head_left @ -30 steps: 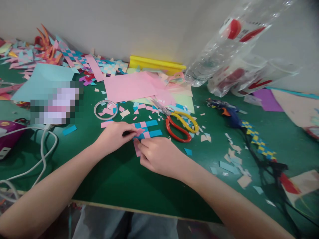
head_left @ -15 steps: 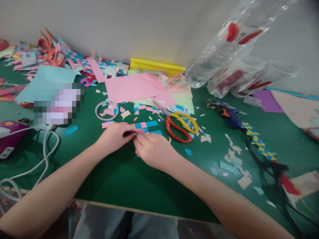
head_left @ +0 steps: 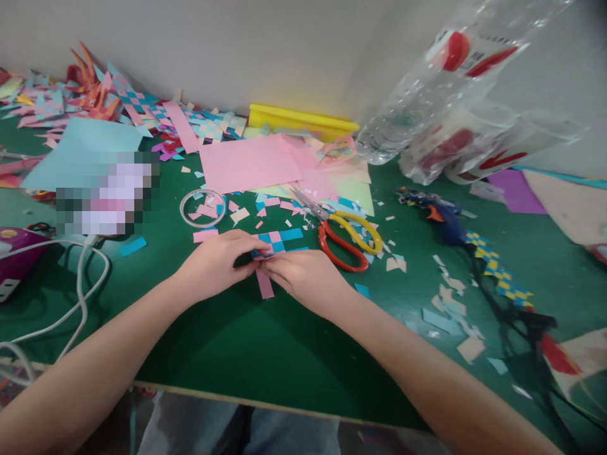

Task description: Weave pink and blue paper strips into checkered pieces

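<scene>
A small weave of pink and blue paper strips [head_left: 276,244] lies at the middle of the green table. My left hand [head_left: 221,264] pinches its left edge between thumb and fingers. My right hand [head_left: 310,277] is closed at its near right side, fingers pressed together over the paper. One pink strip [head_left: 265,284] sticks out toward me below the fingertips, and blue strips reach out to the right. Right behind my right hand lie scissors [head_left: 345,240] with one red and one yellow handle, blades apart. My fingers cover part of the weave.
A clear tape roll [head_left: 203,208] and paper scraps lie beyond my hands. Pink sheets [head_left: 249,165] and a yellow holder [head_left: 303,121] are at the wall. At right stand a plastic bottle [head_left: 403,120] and cups; at left, a blurred phone [head_left: 114,196] with a white cable [head_left: 85,278].
The woven piece and a pink strip pointing toward me now show between my hands. My right hand has shifted slightly right and flattened. The view has moved a little.
</scene>
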A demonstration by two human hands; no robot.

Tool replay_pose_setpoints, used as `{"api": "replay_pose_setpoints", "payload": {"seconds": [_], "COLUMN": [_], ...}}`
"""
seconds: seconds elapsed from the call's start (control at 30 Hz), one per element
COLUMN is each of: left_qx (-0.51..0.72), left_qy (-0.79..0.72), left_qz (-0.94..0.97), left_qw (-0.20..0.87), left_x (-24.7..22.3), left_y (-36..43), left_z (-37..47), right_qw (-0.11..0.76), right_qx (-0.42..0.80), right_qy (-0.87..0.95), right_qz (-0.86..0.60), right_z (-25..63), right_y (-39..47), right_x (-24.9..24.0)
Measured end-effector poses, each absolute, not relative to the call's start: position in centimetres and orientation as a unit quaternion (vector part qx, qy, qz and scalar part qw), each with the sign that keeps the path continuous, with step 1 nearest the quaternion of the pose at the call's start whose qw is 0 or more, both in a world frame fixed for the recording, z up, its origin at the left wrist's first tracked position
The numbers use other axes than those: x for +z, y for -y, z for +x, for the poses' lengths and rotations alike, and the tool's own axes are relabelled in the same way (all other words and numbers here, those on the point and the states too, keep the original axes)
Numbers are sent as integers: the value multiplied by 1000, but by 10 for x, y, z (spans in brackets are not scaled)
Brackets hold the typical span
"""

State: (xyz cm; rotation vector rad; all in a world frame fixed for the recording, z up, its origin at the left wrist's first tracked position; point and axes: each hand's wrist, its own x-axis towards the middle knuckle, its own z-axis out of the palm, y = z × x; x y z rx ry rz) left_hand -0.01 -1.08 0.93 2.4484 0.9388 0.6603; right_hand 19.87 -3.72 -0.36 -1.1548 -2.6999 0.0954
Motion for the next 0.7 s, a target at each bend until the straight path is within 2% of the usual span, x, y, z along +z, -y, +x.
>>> {"api": "replay_pose_setpoints", "payload": {"seconds": [0.1,0.23,0.4,0.7], "left_qx": [253,239,108,100], "left_qy": [-351,-233,-191,-201], "left_qz": [898,942,975,974], "left_qw": [84,-35,-42,-17], "left_x": [16,15,6,7], "left_y": [17,23,25,24], "left_z": [-3,-4,-3,-3], "right_qw": [120,119,114,136], "right_qx": [41,68,88,74], "right_qy": [906,899,896,906], "right_qz": [-404,-416,-420,-394], "right_z": [198,199,199,201], "right_y": [36,34,32,33], "right_x": [-6,-6,-3,-2]}}
